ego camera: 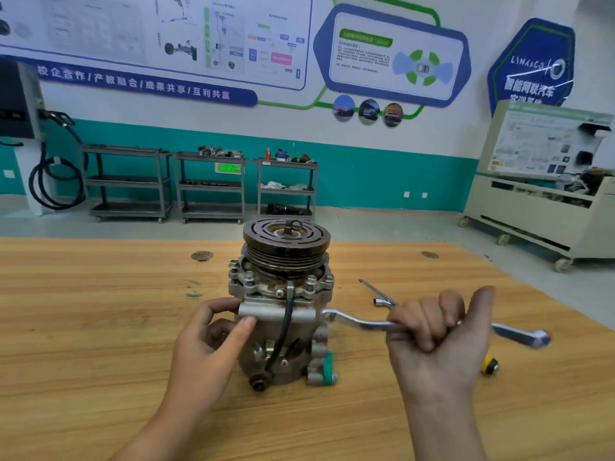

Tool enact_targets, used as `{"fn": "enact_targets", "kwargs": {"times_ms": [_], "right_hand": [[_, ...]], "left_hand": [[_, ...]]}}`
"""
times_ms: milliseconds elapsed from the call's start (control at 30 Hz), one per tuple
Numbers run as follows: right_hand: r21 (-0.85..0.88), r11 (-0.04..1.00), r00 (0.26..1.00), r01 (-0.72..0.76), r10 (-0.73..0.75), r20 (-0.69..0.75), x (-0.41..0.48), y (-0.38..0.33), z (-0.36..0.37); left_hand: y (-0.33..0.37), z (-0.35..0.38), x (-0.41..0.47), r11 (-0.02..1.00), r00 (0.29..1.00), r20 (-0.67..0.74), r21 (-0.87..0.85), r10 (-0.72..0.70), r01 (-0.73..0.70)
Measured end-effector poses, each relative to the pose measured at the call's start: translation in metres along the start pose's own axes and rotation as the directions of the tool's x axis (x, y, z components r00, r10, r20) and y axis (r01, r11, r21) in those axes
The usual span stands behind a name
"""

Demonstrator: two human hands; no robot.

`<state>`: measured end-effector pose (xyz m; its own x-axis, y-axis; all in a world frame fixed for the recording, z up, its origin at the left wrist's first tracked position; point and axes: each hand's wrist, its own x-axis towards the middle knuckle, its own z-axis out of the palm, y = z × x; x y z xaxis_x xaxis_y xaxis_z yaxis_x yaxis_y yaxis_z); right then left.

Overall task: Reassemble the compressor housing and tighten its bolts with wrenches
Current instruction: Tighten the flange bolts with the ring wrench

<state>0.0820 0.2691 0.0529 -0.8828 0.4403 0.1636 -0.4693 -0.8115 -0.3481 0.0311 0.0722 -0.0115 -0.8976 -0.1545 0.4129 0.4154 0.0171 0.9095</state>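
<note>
The compressor (283, 307) stands upright on the wooden table (100, 327), its dark grooved pulley on top. Several bolts (249, 277) stick up around the flange below the pulley. My left hand (213, 331) grips the left side of the housing, thumb and fingers curled on the metal block. My right hand (436, 331) holds a silver offset ring wrench (359, 322) in a fist, thumb raised. The wrench's left ring end sits beside the housing's right side, just below the flange. Its other end (535, 339) juts out to the right.
A thin L-shaped socket wrench (379, 296) lies on the table behind my right hand. A yellow-handled tool (489, 366) is partly hidden under my right wrist. Beyond the table's far edge are three metal carts (209, 188) and a cream cabinet on wheels (539, 207).
</note>
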Motion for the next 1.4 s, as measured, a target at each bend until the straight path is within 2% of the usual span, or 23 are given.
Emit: {"fn": "enact_targets", "kwargs": {"times_ms": [133, 300, 500, 633, 800, 1133, 1267, 1400], "right_hand": [[0.033, 0.998, 0.995, -0.054, 0.051, 0.084, 0.034, -0.019, 0.028], [-0.035, 0.992, 0.993, -0.121, 0.12, -0.014, 0.078, -0.015, 0.04], [0.154, 0.975, 0.981, -0.16, 0.174, -0.084, 0.102, 0.008, 0.043], [0.067, 0.981, 0.974, -0.182, 0.189, -0.124, 0.108, 0.021, 0.047], [-0.066, 0.965, 0.964, -0.254, 0.248, -0.094, 0.111, 0.024, 0.054], [-0.127, 0.939, 0.942, -0.318, 0.299, -0.149, 0.118, 0.03, 0.057], [-0.064, 0.957, 0.941, -0.283, 0.264, -0.213, 0.115, 0.029, 0.045], [0.065, 0.987, 0.936, -0.148, 0.161, -0.313, 0.102, 0.024, 0.031]], "left_hand": [[-0.001, -0.003, 0.002, 1.0, 1.0, 0.011, -0.008, 0.005, -0.005], [-0.001, -0.002, 0.001, 1.0, 1.0, 0.023, -0.004, 0.021, -0.021], [0.001, -0.003, 0.001, 0.999, 0.999, 0.027, 0.023, 0.04, -0.041], [-0.001, -0.003, 0.002, 0.998, 0.999, 0.023, 0.032, 0.048, -0.049], [-0.004, -0.004, 0.002, 0.999, 0.999, 0.029, 0.014, 0.039, -0.04], [-0.007, -0.003, 0.003, 0.999, 0.998, 0.043, -0.001, 0.05, -0.05], [-0.008, -0.004, 0.003, 0.998, 0.997, 0.045, -0.009, 0.059, -0.059], [-0.008, -0.003, 0.003, 0.997, 0.997, 0.044, -0.012, 0.071, -0.07]]}}
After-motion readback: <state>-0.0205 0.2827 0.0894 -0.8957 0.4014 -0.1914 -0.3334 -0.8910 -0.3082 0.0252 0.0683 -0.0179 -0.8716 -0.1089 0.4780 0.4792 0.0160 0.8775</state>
